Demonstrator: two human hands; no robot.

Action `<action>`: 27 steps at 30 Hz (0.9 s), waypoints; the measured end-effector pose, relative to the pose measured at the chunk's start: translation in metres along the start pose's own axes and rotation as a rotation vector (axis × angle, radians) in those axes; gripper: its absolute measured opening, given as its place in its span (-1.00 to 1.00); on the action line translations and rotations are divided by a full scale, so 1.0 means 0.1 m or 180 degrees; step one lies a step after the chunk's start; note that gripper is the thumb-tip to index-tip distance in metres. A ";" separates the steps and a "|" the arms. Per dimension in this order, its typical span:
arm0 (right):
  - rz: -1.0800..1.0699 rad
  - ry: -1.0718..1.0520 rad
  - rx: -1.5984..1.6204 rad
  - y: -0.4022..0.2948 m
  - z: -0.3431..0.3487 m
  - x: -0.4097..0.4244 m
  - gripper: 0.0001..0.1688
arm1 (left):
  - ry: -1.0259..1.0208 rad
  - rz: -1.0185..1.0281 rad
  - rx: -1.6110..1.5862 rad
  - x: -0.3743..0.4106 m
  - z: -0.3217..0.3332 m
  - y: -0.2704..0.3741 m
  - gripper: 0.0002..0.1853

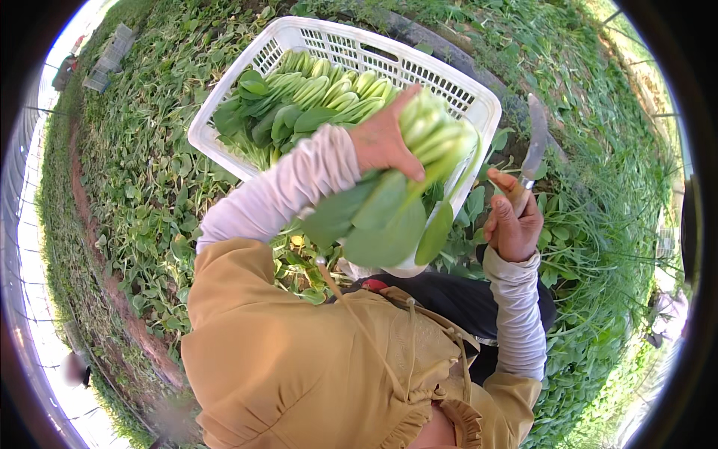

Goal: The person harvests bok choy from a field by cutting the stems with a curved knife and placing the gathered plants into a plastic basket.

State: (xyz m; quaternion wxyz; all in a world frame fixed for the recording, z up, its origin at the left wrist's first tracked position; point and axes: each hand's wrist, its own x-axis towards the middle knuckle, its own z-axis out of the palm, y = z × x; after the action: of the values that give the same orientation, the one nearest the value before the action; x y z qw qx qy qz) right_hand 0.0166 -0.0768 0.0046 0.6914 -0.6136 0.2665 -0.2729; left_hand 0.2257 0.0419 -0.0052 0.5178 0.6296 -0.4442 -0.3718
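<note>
My left hand (387,137) grips a bunch of leafy bok choy (387,219) over the right end of a white plastic crate (488,106). The bunch's pale stalk ends point up and away, a little blurred, and its broad green leaves hang toward my lap. Inside the crate, rows of bok choy (308,92) lie with their pale stalks toward the far wall. To the right of the crate, my right hand (513,219) holds a knife (535,134) by its wooden handle, the curved blade pointing up and away from me.
Low leafy plants (151,219) grow around the crate, with grassy growth (606,224) on the right. A dark strip (449,47) runs behind the crate. Another crate (109,56) stands far off at the upper left. My knees in dark trousers (449,292) are close to the near side.
</note>
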 end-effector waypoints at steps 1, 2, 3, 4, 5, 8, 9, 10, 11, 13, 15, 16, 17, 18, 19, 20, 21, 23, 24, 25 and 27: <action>-0.0044 0.0090 -0.0053 -0.05 -0.08 0.05 -0.67 | -0.0001 -0.0257 -0.0539 -0.02 -0.31 0.20 0.14; -0.0047 0.0184 -0.0092 -0.06 -0.23 0.09 -0.70 | 0.0334 -0.0085 -0.0549 0.01 -0.57 0.27 0.11; -0.0060 0.0253 -0.0077 -0.06 -0.40 0.14 -0.73 | 0.0208 -0.0269 -0.0474 0.00 -0.84 0.48 0.11; -0.0025 0.0432 0.0001 -0.02 -0.59 0.16 -0.74 | 0.0233 -0.0288 -0.0312 0.00 -1.02 0.42 0.11; -0.0027 0.0567 0.0059 0.02 -0.80 0.15 -0.75 | 0.0263 -0.0286 -0.0141 0.01 -1.20 0.39 0.12; 0.0208 0.0892 -0.0060 0.04 -1.10 0.10 -0.74 | 0.0451 -0.0497 0.0331 0.16 -1.38 0.06 0.17; 0.0287 0.0954 -0.0090 0.07 -1.14 0.08 -0.74 | 0.0585 -0.0727 0.0498 0.22 -1.29 -0.16 0.20; 0.0346 0.1025 -0.0142 0.08 -1.16 0.06 -0.73 | 0.0670 -0.0566 0.1811 0.31 -1.14 -0.41 0.27; 0.0363 0.1056 -0.0181 0.09 -1.17 0.04 -0.73 | 0.0283 -0.1105 0.1424 0.39 -0.98 -0.65 0.37; 0.0411 0.1091 -0.0261 0.11 -1.19 0.04 -0.73 | 0.0044 -0.2307 0.3242 0.45 -0.50 -1.02 0.43; 0.0476 0.1165 -0.0385 0.10 -1.21 0.05 -0.73 | 0.0373 -0.2355 0.3019 0.32 -0.12 -1.28 0.45; 0.0533 0.1210 -0.0463 0.07 -1.24 0.02 -0.73 | 0.0394 -0.2444 0.3039 0.28 0.00 -1.31 0.44; 0.0550 0.1286 -0.0588 0.06 -1.28 -0.01 -0.74 | 0.0410 -0.2532 0.3065 0.25 0.08 -1.37 0.44; 0.0555 0.1343 -0.0682 0.05 -1.35 -0.01 -0.74 | 0.0432 -0.2632 0.3060 0.25 0.12 -1.48 0.43; 0.0548 0.1407 -0.0777 0.02 -1.40 0.00 -0.74 | 0.0457 -0.2717 0.3057 0.27 0.16 -1.61 0.43; 0.0541 0.1477 -0.0803 -0.01 -1.43 0.00 -0.73 | 0.0498 -0.2819 0.3204 0.33 0.20 -1.74 0.43; 0.0567 0.1532 -0.0843 -0.03 -1.49 -0.02 -0.73 | 0.0510 -0.2905 0.3271 0.39 0.25 -1.79 0.44; 0.0615 0.1718 -0.0924 -0.11 -1.66 -0.09 -0.73 | 0.0606 -0.2892 0.3243 0.44 0.25 -2.00 0.43; 0.0609 0.1751 -0.1100 -0.25 -1.74 -0.15 -0.71 | 0.0517 -0.2903 0.3077 0.50 0.30 -2.03 0.44; 0.0637 0.1788 -0.1206 -0.31 -1.84 -0.23 -0.71 | 0.0613 -0.2662 0.2863 0.47 0.29 -2.14 0.42; 0.0871 0.1959 -0.1530 -0.51 -1.95 -0.37 -0.68 | 0.0798 -0.2284 0.2935 0.37 0.32 -2.36 0.43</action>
State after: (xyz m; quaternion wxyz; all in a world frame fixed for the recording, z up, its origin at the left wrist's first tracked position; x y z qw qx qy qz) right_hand -0.1496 -0.1929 0.0356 0.4464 -0.6062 0.5961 -0.2791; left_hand 0.2491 0.0133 -0.2438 0.0817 0.9392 -0.2548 -0.2152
